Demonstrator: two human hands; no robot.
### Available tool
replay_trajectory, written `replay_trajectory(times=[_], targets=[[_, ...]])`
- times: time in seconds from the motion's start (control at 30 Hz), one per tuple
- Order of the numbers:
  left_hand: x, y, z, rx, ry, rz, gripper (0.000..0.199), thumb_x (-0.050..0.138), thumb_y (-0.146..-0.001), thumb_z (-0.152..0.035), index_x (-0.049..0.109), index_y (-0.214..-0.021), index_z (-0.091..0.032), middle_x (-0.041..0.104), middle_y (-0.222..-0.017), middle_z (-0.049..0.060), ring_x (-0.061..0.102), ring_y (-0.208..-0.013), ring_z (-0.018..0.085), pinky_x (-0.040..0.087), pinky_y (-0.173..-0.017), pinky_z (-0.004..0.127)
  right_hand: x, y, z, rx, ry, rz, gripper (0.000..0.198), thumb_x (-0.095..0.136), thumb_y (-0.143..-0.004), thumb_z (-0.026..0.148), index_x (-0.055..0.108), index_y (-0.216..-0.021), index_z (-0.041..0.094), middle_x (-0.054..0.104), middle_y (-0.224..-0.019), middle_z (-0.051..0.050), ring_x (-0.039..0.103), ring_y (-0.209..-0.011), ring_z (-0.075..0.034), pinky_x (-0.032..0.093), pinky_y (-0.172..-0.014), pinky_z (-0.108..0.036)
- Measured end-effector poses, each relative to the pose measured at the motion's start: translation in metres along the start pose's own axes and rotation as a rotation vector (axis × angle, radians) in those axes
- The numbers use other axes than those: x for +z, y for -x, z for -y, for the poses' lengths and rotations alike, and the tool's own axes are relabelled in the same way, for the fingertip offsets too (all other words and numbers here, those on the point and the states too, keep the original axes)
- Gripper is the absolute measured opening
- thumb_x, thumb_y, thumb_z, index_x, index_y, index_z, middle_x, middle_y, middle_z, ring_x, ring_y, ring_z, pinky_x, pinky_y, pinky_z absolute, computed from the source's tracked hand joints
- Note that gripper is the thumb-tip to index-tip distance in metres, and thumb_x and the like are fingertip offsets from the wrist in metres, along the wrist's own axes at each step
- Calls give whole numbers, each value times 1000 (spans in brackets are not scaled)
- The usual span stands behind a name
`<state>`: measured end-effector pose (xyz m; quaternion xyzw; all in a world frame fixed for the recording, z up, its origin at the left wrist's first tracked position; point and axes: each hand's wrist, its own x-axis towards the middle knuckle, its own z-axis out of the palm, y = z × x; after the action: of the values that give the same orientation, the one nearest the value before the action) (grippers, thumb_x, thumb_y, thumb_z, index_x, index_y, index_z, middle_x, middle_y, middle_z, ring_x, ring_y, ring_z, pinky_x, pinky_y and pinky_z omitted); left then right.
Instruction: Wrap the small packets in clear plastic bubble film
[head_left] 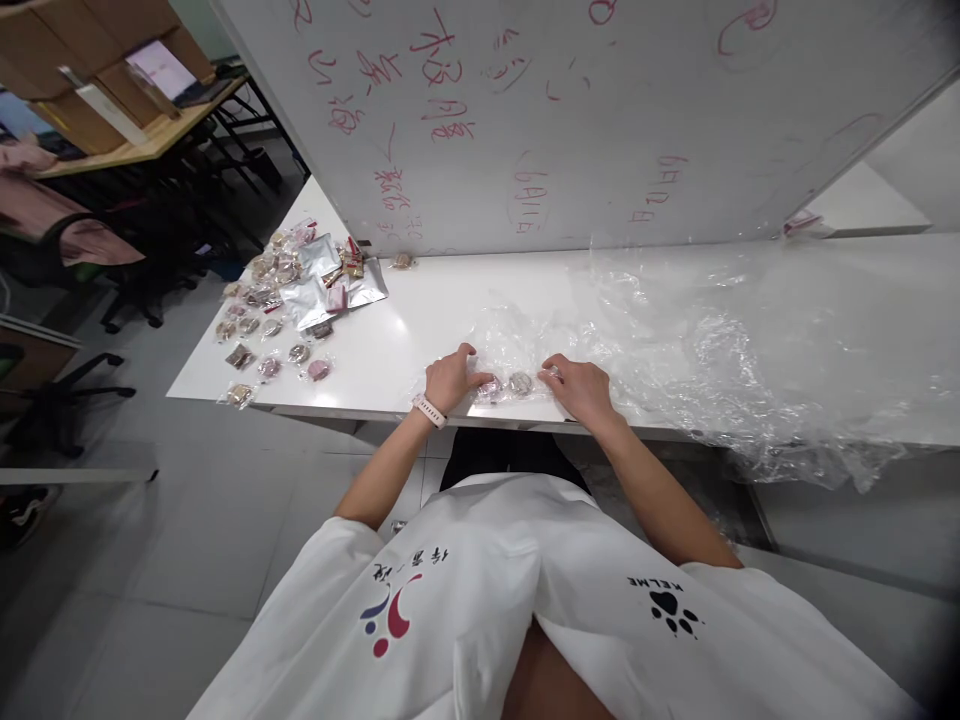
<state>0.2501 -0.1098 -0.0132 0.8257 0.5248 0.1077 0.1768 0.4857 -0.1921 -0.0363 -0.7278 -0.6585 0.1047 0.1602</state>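
Two small round snacks in clear wrappers lie between my hands near the table's front edge: a pinkish snack (490, 386) and a greyish-brown snack (519, 382). Thin clear plastic film (504, 330) spreads around and behind them; whether they lie in or on it I cannot tell. My left hand (448, 380), with a pale watch on its wrist, is open, thumb and index finger apart, thumb tip beside the pinkish snack. To the right of the greyish-brown snack, my right hand (581, 388) is closed, its curled fingertips pinching the film.
Several wrapped snacks (268, 328) and silver foil pouches (306, 300) cover the left end of the white table (420, 320). A large crumpled heap of clear plastic (720, 370) hangs over the front edge at right. The whiteboard (585, 130) stands along the back.
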Motion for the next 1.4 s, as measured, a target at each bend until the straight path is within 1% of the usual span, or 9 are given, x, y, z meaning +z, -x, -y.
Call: replay_trajectory(times=[0.13,0.27,0.5,0.7,0.87,0.97,1.13,1.27,1.4], targets=[[8,21,-7,343,-113,-140,31,67,-89,-32,57,-115,-20,65,-121,14,60,-115,31,48,-92,46,-1,11,9,-239,32,-207,33,47,-99,31,66,-124,20,66,-124,-13,57,-113,-30,40,-94,-44],[22,42,4,564,-69,12,62,75,-81,-24,46,-135,-22,48,-149,15,44,-139,34,42,-108,53,8,26,9,-471,-63,-40,43,50,-98,44,56,-138,28,51,-148,-7,47,-132,-27,38,-105,-45],[0,25,24,435,47,122,37,60,-90,-19,56,-126,-24,69,-120,10,65,-110,25,54,-87,39,10,7,0,-428,-168,1,36,39,-103,36,67,-122,25,70,-121,-7,62,-110,-24,43,-93,-40],[-17,-39,17,65,37,251,29,58,-93,-30,60,-119,-18,70,-75,4,67,-72,24,49,-66,32,-2,-45,9,-93,-129,149,35,41,-101,39,72,-100,22,73,-83,-4,64,-76,-21,41,-69,-32],[-21,-32,-6,87,-108,-166,24,70,-83,-22,66,-106,-19,71,-99,13,63,-105,34,47,-91,50,-6,-46,25,-112,89,-128,28,47,-98,27,71,-104,15,70,-101,-15,59,-96,-29,39,-85,-42],[-21,19,-22,152,300,-169,21,62,-92,-32,69,-107,-19,71,-108,12,62,-106,29,47,-95,49,4,-26,33,-275,33,-209,35,39,-101,28,68,-118,16,66,-118,-14,54,-110,-29,39,-91,-42],[-4,77,-20,-232,1412,414,38,73,-84,-40,70,-114,-16,71,-118,12,66,-110,27,50,-100,44,33,-6,38,-475,-4,-12,48,38,-102,36,47,-148,27,40,-157,-7,42,-136,-29,38,-102,-45],[-6,60,12,-569,1844,27,17,69,-86,-24,70,-97,-12,72,-111,12,68,-110,23,48,-106,37,40,-6,36,-437,-3,64,49,33,-103,37,42,-152,31,35,-160,-4,42,-138,-29,36,-103,-48],[-9,25,22,-647,1822,-272,11,61,-91,-22,67,-95,-14,71,-97,8,68,-104,17,49,-106,34,38,-6,35,-436,-22,73,49,32,-103,35,43,-151,32,35,-160,-3,44,-137,-28,35,-104,-49]])
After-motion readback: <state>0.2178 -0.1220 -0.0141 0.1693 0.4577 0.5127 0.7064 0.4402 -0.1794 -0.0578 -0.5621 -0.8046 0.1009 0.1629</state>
